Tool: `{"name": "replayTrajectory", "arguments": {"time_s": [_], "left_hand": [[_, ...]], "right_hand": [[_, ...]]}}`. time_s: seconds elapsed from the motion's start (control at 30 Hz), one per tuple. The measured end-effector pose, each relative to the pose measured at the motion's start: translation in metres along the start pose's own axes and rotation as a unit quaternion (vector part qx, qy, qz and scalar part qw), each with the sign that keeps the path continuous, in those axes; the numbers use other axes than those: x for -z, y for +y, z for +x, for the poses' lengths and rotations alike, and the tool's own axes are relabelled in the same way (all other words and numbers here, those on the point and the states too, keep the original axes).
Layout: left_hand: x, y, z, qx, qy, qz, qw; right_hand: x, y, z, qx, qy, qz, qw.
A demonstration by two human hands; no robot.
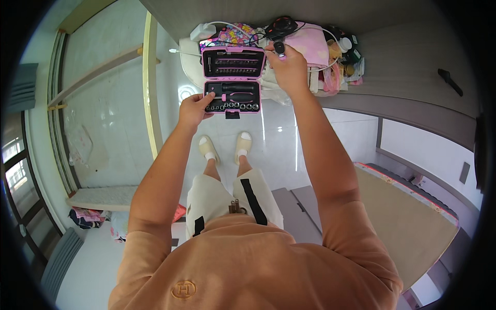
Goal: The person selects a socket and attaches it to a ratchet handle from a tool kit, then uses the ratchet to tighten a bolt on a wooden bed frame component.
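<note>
Tool case: we see a pink-and-black tool case (pixel 234 79) spread wide, held in the air above the floor (pixel 279 170), its lid half away from the body and its socket half nearer.
Left hand: we find the left hand (pixel 195 108) gripping the socket half at its left edge, thumb over the top, other fingers partly hidden beneath.
Right hand: we see the right hand (pixel 290 67) just beside the lid's right edge, fingers closed around a small black-headed tool (pixel 279 48); we cannot tell whether a fingertip touches the lid.
Lid half: we make out rows of small bits (pixel 237 70).
Socket half: we see a pink-and-black screwdriver handle (pixel 241 97) above a row of silver sockets (pixel 249 107).
Beyond the case: we note a white power adapter (pixel 202 32), a flowered cloth (pixel 237 34) and a pale pink cloth (pixel 312 46).
Below: we see two cream slippers (pixel 243 146) on the wearer's feet.
</note>
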State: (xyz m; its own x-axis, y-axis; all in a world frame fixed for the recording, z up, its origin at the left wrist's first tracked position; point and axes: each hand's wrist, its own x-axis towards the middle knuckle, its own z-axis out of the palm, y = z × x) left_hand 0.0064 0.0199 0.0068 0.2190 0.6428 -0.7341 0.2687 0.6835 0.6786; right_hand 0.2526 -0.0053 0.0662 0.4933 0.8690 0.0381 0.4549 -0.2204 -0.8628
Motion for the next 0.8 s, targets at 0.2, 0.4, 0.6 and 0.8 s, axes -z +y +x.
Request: {"name": "replayTrajectory", "arguments": {"time_s": [0.2, 0.4, 0.6, 0.8], "left_hand": [[0.002, -0.005, 0.005, 0.009, -0.025, -0.026, 0.999], [0.0, -0.007, 0.003, 0.009, -0.028, -0.035, 0.999], [0.001, -0.007, 0.004, 0.021, -0.041, -0.064, 0.997], [-0.003, 0.003, -0.005, 0.019, -0.05, -0.088, 0.995]], "right_hand": [[-0.006, 0.005, -0.002, -0.046, -0.055, -0.013, 0.997], [-0.008, 0.013, -0.001, -0.046, -0.079, -0.019, 0.996], [-0.001, -0.003, -0.004, -0.082, -0.086, 0.052, 0.992], [0.002, 0.002, -0.018, -0.058, -0.058, 0.115, 0.99]]}}
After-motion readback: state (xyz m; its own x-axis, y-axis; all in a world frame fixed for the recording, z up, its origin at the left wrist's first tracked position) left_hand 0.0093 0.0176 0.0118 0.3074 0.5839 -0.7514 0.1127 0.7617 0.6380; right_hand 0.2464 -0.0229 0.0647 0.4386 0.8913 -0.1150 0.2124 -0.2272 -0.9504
